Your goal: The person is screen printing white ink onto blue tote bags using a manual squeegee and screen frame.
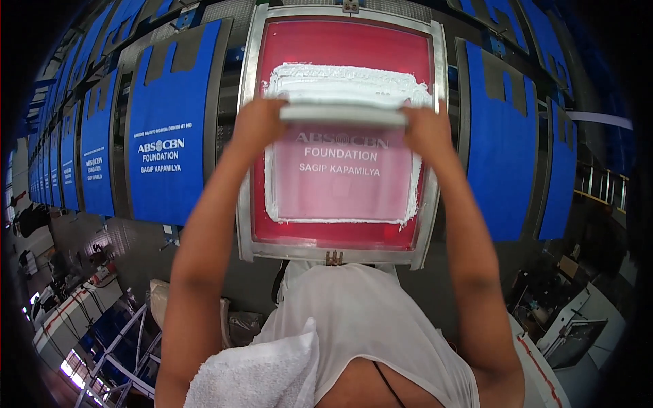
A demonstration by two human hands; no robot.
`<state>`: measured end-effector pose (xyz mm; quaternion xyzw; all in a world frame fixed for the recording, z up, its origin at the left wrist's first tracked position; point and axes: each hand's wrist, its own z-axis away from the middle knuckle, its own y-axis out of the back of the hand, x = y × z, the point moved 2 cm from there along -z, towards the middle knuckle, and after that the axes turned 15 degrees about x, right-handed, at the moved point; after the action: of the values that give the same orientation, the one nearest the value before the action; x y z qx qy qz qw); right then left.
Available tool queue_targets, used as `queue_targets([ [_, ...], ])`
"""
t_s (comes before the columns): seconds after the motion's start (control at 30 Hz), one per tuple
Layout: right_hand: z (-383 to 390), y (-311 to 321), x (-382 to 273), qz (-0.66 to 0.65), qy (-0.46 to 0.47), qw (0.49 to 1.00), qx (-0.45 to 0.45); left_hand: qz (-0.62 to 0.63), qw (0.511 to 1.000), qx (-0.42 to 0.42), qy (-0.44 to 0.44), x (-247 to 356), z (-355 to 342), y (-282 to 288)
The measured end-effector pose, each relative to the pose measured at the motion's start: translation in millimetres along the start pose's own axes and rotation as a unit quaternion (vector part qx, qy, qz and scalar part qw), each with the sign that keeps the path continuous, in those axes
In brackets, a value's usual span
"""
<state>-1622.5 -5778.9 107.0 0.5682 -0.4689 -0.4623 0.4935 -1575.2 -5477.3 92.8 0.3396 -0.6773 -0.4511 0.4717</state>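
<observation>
A pale squeegee (343,115) lies across the red mesh of a metal-framed printing screen (340,236), slightly blurred by motion. My left hand (261,122) is closed round its left end, and my right hand (425,128) grips the right end. Thick white ink (347,77) is heaped on the mesh beyond the squeegee. A rim of ink also runs down both sides and along the near edge. Between squeegee and near rim, the mesh looks thinly coated, and pale lettering shows on it. What lies under the screen is mostly hidden.
Left of the screen, a printed blue bag (166,122) lies flat on a dark board, with more in a row beyond. At right lies an unprinted blue bag (503,136). A metal rack (126,357) stands lower left. A white towel (255,370) hangs over my left shoulder.
</observation>
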Motion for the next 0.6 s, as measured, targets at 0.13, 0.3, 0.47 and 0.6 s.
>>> queue_targets([
  [0.13, -47.5, 18.9, 12.0, -0.028, 0.010, 1.000, 0.002, 0.030, 0.999, 0.017, -0.042, -0.7, -52.4, 16.9],
  [0.3, 110.9, 51.7, -29.3, -0.063, 0.009, 0.991, -0.113, 0.022, 0.994, -0.104, 0.017, 26.1, 115.9, 43.5],
  [0.47, 204.5, 35.8, -64.6, -0.120, -0.047, 0.989, -0.067, 0.121, 0.992, 0.018, -0.036, 44.4, 222.6, 28.1],
  [0.6, 118.8, 9.0, -30.7, -0.071, -0.019, 0.997, 0.001, 0.073, 0.997, 0.003, -0.015, 23.9, 120.3, 9.1],
])
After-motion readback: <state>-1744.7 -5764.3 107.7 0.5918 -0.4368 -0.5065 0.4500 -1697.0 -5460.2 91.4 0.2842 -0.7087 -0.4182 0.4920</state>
